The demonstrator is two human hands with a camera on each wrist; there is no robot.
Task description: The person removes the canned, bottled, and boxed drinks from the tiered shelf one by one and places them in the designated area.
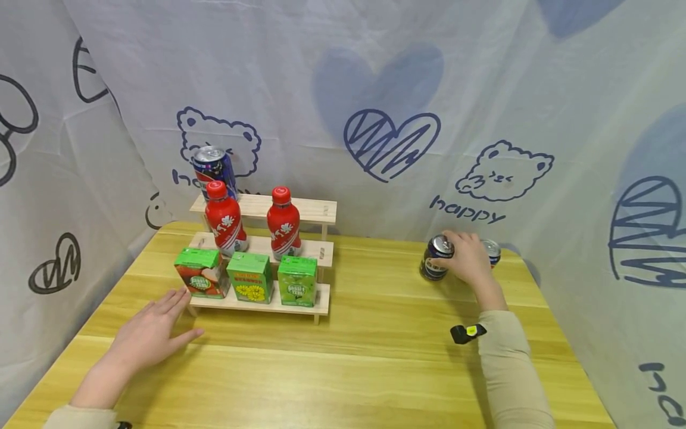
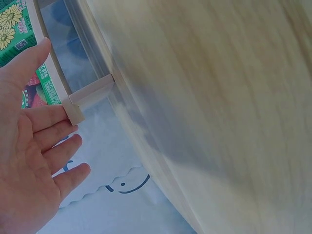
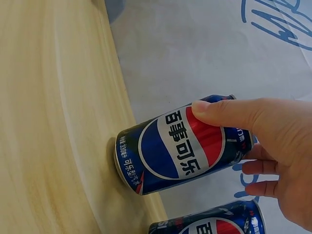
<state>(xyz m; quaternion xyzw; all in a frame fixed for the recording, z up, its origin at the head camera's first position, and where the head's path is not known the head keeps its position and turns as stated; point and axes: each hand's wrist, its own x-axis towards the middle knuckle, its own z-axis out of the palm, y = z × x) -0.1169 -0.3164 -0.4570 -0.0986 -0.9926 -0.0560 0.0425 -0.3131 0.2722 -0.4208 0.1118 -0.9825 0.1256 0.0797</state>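
Observation:
At the right of the table, my right hand [image 1: 471,259] grips a dark blue Pepsi can [image 1: 434,265] near its top, the thumb [image 3: 214,112] across its label. The can [image 3: 170,151] stands upright, its base at the tabletop. Just beside it is a second Pepsi can [image 1: 492,253], partly hidden behind the hand in the head view. On the other side, my left hand [image 1: 147,330] has its fingers extended by the front left corner of a three-tier wooden shelf [image 1: 300,305]. In the left wrist view a finger touches the corner of its lowest tier [image 2: 73,113].
Three green juice boxes [image 1: 250,278] line the shelf's lowest tier. Two red bottles [image 1: 284,226] occupy the middle one, and a blue can [image 1: 211,170] stands at the top left. A printed curtain [image 1: 386,77] hangs behind the wooden table [image 1: 364,369].

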